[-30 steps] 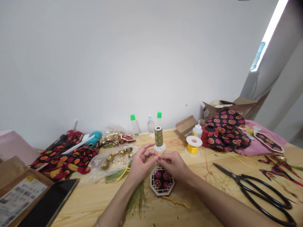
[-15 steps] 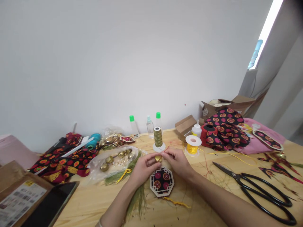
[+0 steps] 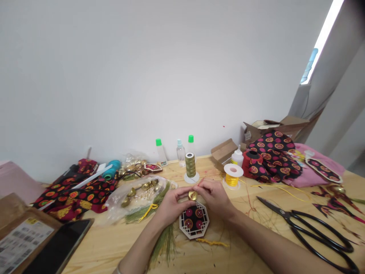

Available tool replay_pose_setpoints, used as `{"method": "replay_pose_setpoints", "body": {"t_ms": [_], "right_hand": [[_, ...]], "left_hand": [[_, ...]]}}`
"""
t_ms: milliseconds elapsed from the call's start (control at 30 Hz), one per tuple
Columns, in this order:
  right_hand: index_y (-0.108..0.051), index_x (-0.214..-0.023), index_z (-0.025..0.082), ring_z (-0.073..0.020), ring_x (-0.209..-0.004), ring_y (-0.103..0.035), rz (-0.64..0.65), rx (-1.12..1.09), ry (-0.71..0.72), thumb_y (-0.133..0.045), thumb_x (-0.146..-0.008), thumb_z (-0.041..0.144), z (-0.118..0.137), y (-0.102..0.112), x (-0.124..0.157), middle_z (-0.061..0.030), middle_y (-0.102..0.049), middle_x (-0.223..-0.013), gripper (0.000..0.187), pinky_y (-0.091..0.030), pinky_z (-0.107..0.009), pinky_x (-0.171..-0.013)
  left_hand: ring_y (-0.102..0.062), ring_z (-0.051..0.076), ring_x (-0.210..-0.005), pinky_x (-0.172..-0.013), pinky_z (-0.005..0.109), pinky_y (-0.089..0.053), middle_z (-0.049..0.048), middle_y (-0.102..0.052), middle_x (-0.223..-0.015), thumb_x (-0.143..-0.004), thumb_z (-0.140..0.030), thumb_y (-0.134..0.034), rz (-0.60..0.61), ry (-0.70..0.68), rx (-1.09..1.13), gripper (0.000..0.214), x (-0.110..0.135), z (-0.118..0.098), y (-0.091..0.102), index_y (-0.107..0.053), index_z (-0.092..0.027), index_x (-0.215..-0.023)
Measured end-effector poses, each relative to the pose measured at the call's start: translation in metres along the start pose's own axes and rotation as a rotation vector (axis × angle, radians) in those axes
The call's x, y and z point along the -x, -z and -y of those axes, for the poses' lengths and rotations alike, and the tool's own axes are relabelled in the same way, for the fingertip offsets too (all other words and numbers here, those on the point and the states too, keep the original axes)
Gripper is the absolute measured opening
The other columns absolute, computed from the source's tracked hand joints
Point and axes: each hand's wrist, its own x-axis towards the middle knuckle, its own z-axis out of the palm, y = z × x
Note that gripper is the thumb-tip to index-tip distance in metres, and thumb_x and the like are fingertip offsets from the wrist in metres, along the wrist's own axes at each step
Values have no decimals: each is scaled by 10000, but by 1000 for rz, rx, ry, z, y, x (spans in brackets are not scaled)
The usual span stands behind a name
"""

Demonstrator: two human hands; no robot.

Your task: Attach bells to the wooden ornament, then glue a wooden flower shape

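Note:
A small round gold bell [image 3: 192, 195] sits between my two hands, just above an octagonal ornament [image 3: 196, 214] with a pale lattice frame and dark patterned fabric. My left hand [image 3: 170, 205] is closed, its fingertips at the bell's left side. Beside the bell, my right hand [image 3: 216, 198] is pinched, and a thin red cord [image 3: 202, 180] sticks up from its fingertips. The fingers partly hide how cord and bell connect. From the ornament's lower edge a yellow cord [image 3: 212, 242] trails right. Under my left wrist lies an olive-green tassel [image 3: 165, 245].
Black scissors [image 3: 288, 215] lie at the right. Behind my hands stand an olive thread cone [image 3: 190, 165] and a yellow cord spool [image 3: 233, 171]. A plastic bag with gold bells [image 3: 132, 192] is at left, near a dark tablet-like panel [image 3: 58, 249]. Patterned fabric [image 3: 273, 152] is heaped back right.
The bell has turned between my fingers, so its round face now shows more. My left hand's fingers have shifted slightly down over the ornament's top edge.

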Motion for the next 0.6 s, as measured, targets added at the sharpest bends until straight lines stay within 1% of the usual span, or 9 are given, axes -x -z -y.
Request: {"method": "replay_pose_setpoints", "body": {"t_ms": [133,233,300,433,533,600], "right_hand": [[-590,-586,152,-104,-534,-474,-31,-69,-47,-468,-792,272,2,1,-2,8,-529,-544,268,-360,-207,-529],[-608,-622,148,-103,-537,-473,-46,-121,-69,-471,-790,279,4,3,-4,8,-541,-565,253,-363,-207,-521],[-618,-637,149,-107,-548,-480,-39,-145,-37,-483,-783,266,5,5,-5,2,-554,-584,231,-372,-212,-531],[-619,-590,158,-121,-614,-512,17,-192,59,-501,-772,243,9,6,-6,-14,-559,-606,233,-401,-228,-599],[-640,-604,166,-127,-635,-517,22,-214,68,-524,-756,258,9,3,-6,-21,-561,-631,212,-406,-240,-607],[-661,-634,171,-128,-634,-514,11,-251,63,-548,-737,275,8,1,-5,-23,-561,-636,185,-406,-245,-598]], "left_hand": [[-557,207,-948,-875,378,-405,63,-628,-1007,-636,-190,-624,-8,-29,-71,335,1,-1,2,-605,-178,-971],[-537,207,-965,-899,372,-372,69,-624,-1007,-635,-179,-624,-23,-76,-153,297,2,-6,4,-626,-194,-931],[-519,207,-981,-914,363,-347,64,-618,-1014,-630,-178,-627,-27,-111,-201,276,3,-10,4,-638,-205,-905],[-503,202,-987,-910,343,-335,51,-600,-1023,-642,-218,-623,-47,-153,-256,262,2,-15,1,-640,-225,-903],[-485,203,-1003,-910,346,-324,51,-585,-1040,-669,-234,-601,-81,-167,-264,243,0,-15,-2,-641,-230,-908],[-493,203,-985,-893,342,-337,51,-592,-1023,-682,-230,-587,-79,-177,-257,174,-1,-13,-4,-668,-224,-835]]}}
